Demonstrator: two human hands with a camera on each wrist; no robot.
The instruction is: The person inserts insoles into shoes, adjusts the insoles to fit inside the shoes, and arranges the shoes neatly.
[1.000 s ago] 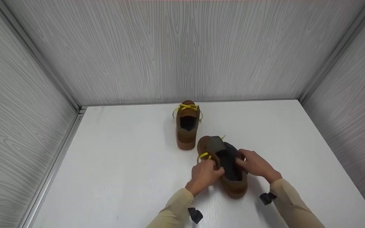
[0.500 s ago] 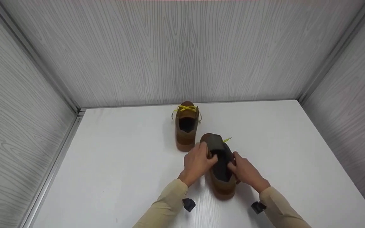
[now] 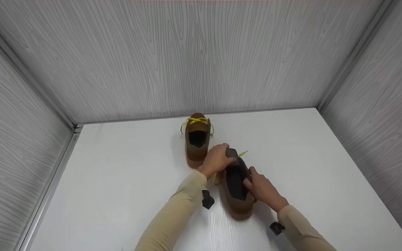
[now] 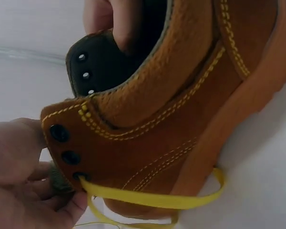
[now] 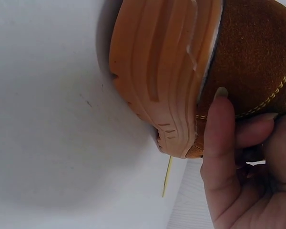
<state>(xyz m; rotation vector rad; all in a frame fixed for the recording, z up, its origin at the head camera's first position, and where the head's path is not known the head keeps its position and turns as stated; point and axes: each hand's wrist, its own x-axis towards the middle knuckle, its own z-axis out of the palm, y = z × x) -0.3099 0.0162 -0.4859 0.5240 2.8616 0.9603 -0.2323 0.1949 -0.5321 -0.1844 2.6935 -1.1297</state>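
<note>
A brown shoe (image 3: 240, 210) with a dark lining stands on the white table, its heel towards me. My left hand (image 3: 216, 159) holds the shoe's grey tongue (image 3: 232, 153) at the front of the opening. In the left wrist view, the fingers lie beside the eyelet flap (image 4: 69, 148), with a yellow lace (image 4: 152, 198) hanging from its lowest visible eyelet. My right hand (image 3: 264, 189) grips the shoe's right side, thumb inside the opening and fingers outside. Part of the toe is hidden behind my left hand.
A matching brown shoe (image 3: 196, 153) stands further back to the left, its yellow laces (image 3: 197, 120) crossed over the front. Grey wood-grain panels (image 3: 173, 62) enclose the white table (image 3: 127, 181) at the back and on both sides.
My left hand has moved forward from the shoe's left side to its tongue. The near shoe has shifted left and turned straighter, with my right hand still gripping its side.
</note>
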